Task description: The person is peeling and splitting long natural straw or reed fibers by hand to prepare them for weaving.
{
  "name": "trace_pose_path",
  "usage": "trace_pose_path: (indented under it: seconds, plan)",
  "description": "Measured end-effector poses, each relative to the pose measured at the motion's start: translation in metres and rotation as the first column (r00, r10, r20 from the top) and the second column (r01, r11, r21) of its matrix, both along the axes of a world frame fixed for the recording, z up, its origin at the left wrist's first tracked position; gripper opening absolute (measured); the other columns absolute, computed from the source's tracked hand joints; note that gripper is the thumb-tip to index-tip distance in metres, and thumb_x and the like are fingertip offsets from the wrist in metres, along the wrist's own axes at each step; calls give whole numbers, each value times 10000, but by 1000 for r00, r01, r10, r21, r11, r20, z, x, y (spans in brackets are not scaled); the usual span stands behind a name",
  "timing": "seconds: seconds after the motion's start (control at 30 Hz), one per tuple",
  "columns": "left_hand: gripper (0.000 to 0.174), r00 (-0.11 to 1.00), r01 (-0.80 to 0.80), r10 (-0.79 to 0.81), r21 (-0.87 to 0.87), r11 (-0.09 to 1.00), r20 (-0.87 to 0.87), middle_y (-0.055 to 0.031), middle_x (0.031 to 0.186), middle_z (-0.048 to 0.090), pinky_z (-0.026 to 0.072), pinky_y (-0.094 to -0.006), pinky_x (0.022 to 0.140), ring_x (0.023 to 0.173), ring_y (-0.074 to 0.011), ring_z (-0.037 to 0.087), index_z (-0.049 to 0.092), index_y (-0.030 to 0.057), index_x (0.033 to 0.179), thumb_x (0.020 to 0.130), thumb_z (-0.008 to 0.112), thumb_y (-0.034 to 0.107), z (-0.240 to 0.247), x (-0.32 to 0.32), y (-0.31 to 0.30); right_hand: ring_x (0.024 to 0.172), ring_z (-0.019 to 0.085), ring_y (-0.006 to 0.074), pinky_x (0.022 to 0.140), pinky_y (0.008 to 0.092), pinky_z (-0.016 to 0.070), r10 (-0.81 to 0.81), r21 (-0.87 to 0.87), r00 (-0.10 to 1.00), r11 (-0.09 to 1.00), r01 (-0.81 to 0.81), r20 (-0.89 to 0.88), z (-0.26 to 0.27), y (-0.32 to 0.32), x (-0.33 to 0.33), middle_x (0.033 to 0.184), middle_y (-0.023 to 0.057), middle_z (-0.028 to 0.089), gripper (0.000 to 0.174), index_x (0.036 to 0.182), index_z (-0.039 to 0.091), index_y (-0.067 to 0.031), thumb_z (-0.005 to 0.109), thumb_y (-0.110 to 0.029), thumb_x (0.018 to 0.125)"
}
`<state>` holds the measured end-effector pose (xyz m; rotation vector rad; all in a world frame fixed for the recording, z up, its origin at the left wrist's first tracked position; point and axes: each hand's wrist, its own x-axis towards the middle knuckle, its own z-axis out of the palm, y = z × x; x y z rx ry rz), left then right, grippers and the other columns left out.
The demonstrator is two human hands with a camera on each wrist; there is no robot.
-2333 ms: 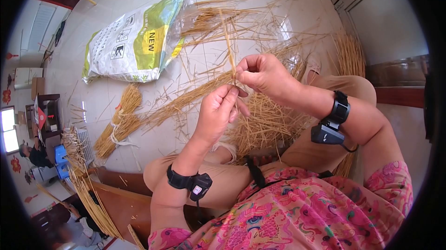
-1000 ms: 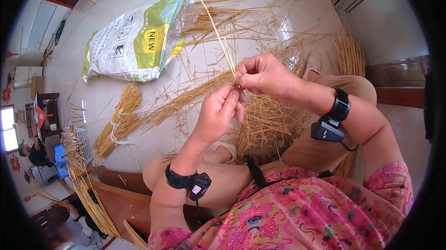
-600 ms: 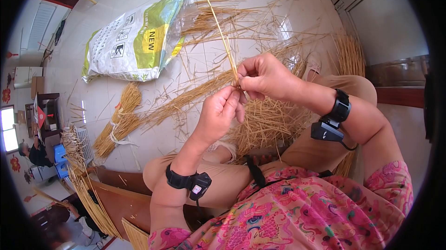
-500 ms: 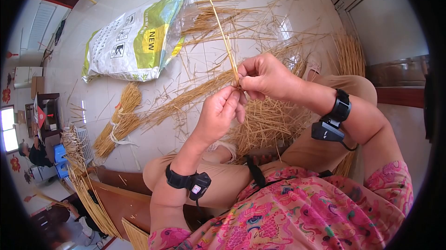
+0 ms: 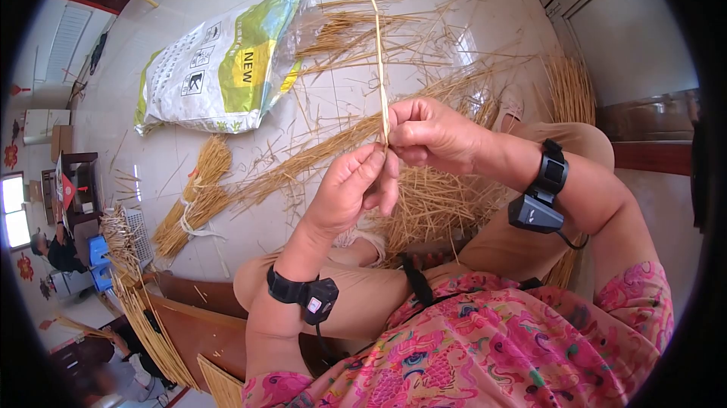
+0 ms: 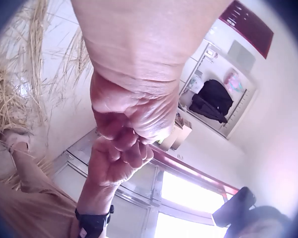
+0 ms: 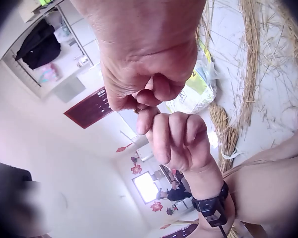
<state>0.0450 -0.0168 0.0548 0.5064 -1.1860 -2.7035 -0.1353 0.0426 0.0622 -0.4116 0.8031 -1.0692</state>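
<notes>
Several pale wheat straws stand up and away from my fingertips, one long straw kinked partway along. My left hand pinches their lower end between thumb and index finger in the head view. Right against it, my right hand pinches the straws just above, its other fingers curled. In the left wrist view, the left hand hides the straws and meets the right hand. Only a tiny brownish bit shows between the fingertips of the right hand and left hand in the right wrist view.
A green and white sack lies on the tiled floor. Loose straw is heaped by my feet, and a tied straw bundle lies left. Cut stalks rest along a brown bench. Another straw bundle stands by the door.
The long straw has swung from leaning left to nearly upright and now shows a kink. My left hand has dropped slightly with its fingers spread lower; the right hand has turned a little.
</notes>
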Motion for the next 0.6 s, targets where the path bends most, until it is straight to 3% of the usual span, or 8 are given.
trace_pose_path:
  seconds: [0.13, 0.2, 0.3, 0.4, 0.6]
  plan:
    - [191, 970, -154, 211, -363, 919, 123, -33, 632, 601, 349, -173, 457, 509, -54, 510, 540, 35, 902, 964, 446, 190, -1, -7, 3, 457, 369, 44, 421, 195, 284, -81, -37, 987, 996, 77, -140, -4, -2, 1, 583, -15, 483, 144, 695, 527, -67, 609, -103, 808]
    - [140, 923, -223, 359, -568, 792, 138, -45, 660, 627, 411, -191, 489, 545, -67, 558, 565, 25, 881, 934, 507, 141, -10, -9, 6, 452, 371, 39, 411, 193, 276, -95, -38, 970, 995, 88, -225, -4, -1, 0, 583, -21, 481, 139, 695, 526, -68, 616, -100, 796]
    - [67, 907, -234, 420, -825, 514, 5, -68, 701, 659, 474, -228, 540, 603, -103, 623, 601, 16, 860, 876, 577, 77, -16, -10, 7, 451, 377, 34, 406, 194, 276, -124, 16, 966, 991, 131, -228, -9, 2, 3, 582, -28, 483, 125, 700, 532, -63, 623, -93, 781]
    - [43, 882, -189, 470, -883, 431, 41, -83, 709, 668, 495, -260, 548, 631, -134, 654, 618, 14, 857, 845, 599, 51, -14, -11, 9, 467, 382, 30, 415, 194, 279, -112, 7, 953, 993, 119, -280, -4, 2, 4, 590, -30, 484, 103, 707, 538, -58, 613, -81, 775]
    - [47, 872, -185, 484, -863, 469, 76, -83, 682, 663, 487, -255, 523, 589, -159, 651, 613, 16, 879, 850, 585, 41, -9, -11, 9, 563, 458, 38, 483, 186, 350, -159, -82, 908, 987, 138, -387, 0, 2, 8, 651, -13, 529, 77, 736, 557, -34, 622, -69, 760]
